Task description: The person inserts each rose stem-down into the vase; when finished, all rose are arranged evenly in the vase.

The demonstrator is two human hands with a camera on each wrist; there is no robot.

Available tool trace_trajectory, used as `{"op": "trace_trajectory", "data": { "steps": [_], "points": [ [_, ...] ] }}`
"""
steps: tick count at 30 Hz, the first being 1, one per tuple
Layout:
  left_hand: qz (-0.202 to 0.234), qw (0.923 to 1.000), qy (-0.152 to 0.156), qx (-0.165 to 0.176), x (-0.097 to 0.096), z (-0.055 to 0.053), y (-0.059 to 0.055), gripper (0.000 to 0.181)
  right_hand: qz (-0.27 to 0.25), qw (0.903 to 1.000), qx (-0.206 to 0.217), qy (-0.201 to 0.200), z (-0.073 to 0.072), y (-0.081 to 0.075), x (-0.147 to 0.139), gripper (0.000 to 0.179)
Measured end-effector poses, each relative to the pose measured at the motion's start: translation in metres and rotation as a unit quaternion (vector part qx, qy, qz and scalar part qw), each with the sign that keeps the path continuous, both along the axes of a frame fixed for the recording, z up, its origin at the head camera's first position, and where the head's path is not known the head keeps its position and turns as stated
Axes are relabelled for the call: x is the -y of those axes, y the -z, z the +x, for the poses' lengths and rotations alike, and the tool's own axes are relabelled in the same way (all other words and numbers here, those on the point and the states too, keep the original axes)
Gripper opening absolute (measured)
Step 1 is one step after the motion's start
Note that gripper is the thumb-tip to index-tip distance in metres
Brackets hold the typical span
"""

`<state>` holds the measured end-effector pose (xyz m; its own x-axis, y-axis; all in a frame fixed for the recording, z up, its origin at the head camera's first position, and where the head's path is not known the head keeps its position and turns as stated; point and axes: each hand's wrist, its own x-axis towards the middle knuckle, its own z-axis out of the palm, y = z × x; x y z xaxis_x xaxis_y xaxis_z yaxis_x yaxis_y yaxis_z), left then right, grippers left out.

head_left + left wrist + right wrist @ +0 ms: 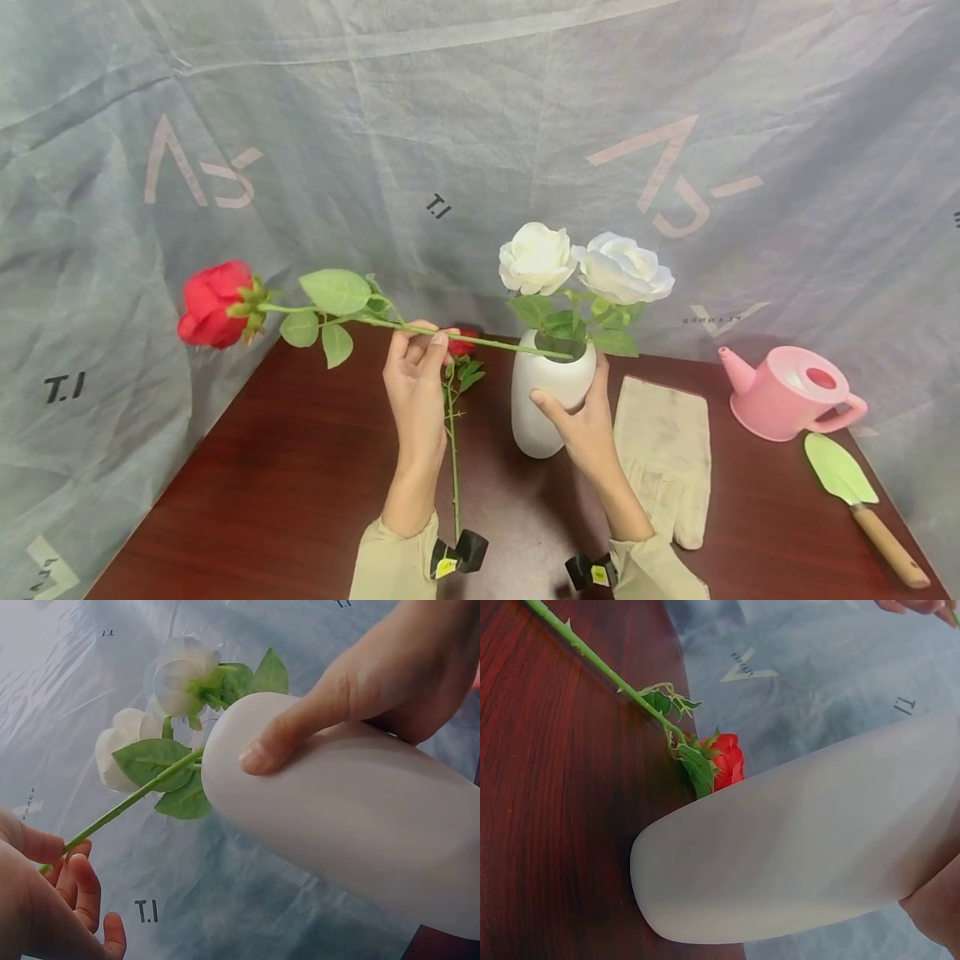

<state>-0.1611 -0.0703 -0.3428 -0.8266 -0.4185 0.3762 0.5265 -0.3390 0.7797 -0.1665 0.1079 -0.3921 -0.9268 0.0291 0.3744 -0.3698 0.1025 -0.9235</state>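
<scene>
My left hand [415,392] pinches the green stem of a red rose [216,307] between thumb and fingers. That rose lies nearly level, its bloom off to the left and its cut end over the mouth of a white vase [534,412]. In the left wrist view the stem [124,805] reaches the vase's rim. My right hand [588,425] grips the vase from its right side, thumb across the front. Out of the vase rise a white rose [537,258] and, to its right, another white rose [626,268], with green leaves below the blooms.
Behind my left hand, a second red rose [727,761] lies on the dark wooden table [262,475]. Right of the vase are a cream work glove [663,442], a pink watering can [787,396] and a green trowel [840,467] with a wooden handle. Grey sheeting [450,125] hangs behind.
</scene>
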Motion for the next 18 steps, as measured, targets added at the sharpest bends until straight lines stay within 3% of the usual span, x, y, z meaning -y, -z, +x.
{"op": "trace_trajectory", "data": {
  "steps": [9, 18],
  "points": [
    [-0.034, 0.9992, 0.013, 0.016, -0.011, -0.009, -0.007, 0.008, 0.003, 1.0, -0.008, 0.005, 0.0, 0.001, 0.002, 0.088],
    [-0.11, 0.9938, -0.009, 0.012, -0.025, -0.015, -0.008, 0.013, 0.004, 0.9999, -0.009, 0.006, 0.001, 0.0, 0.002, 0.089]
  ]
}}
